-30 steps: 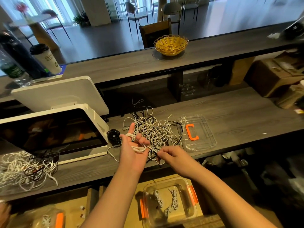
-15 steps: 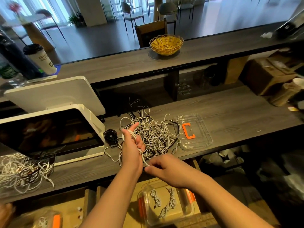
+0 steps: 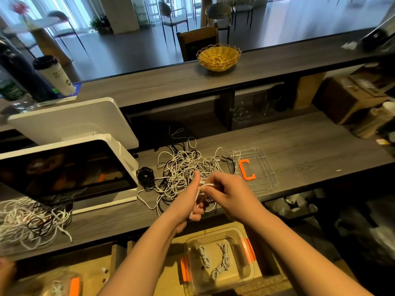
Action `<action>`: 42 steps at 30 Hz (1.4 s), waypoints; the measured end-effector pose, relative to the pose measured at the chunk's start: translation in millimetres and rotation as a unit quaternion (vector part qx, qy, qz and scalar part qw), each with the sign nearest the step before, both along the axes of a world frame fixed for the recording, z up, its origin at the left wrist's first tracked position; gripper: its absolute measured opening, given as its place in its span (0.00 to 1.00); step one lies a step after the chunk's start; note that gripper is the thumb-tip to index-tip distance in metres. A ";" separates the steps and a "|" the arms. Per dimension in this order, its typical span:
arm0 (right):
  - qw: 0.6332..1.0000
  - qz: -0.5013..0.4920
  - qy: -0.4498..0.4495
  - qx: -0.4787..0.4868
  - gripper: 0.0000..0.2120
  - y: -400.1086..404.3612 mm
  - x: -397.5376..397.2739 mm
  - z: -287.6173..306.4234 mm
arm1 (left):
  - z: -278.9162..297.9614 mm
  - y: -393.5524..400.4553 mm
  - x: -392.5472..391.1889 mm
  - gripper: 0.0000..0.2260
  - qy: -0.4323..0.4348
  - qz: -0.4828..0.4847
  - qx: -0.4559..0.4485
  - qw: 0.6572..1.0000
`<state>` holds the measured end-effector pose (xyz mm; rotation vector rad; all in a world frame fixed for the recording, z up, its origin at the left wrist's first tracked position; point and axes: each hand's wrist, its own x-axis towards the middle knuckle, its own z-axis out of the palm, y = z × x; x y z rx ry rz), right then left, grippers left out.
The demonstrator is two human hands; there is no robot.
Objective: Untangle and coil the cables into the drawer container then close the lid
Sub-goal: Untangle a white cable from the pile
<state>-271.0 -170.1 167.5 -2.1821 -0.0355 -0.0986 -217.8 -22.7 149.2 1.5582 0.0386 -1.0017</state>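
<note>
At the far left edge of the frame a second tangle [image 3: 30,221] of white and dark cord lies on the counter [image 3: 299,146], below the screen [image 3: 64,169]. Just right of the screen sits a small black bundle [image 3: 145,176], and next to it, at centre, the main pile [image 3: 188,167] of white cables. In front of that pile the left hand [image 3: 189,201] is raised thumb up, its fingers curled around loops of a white cable [image 3: 206,185] wound about it; the loops run roughly top to bottom along the hand. The right hand [image 3: 227,194], touching it from the right, pinches the free strand at the top of the coil, so the strand lies between the two hands and the right is the one placed to wrap it. The remaining slack seems to trail back into the pile. Right of the pile the clear lid [image 3: 263,167] with an orange clip rests on the counter. Below the hands, at lower centre, the open container [image 3: 239,238] holds two coiled cables, almost directly under the coil.
</note>
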 end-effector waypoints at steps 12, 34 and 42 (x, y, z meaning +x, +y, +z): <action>0.993 -0.042 -0.034 -0.109 0.13 -24.0 26.2 -3.0 | 2.1 16.7 9.6 0.34 -0.037 -0.229 0.029 0.972; 0.995 -0.047 0.067 -0.054 0.12 -17.9 43.3 -29.5 | -11.8 20.4 44.8 0.24 -0.033 0.309 -0.230 0.922; 0.995 -0.012 0.098 -0.032 0.09 12.2 35.3 -44.5 | -0.3 9.9 57.3 0.23 0.105 0.424 -0.366 0.822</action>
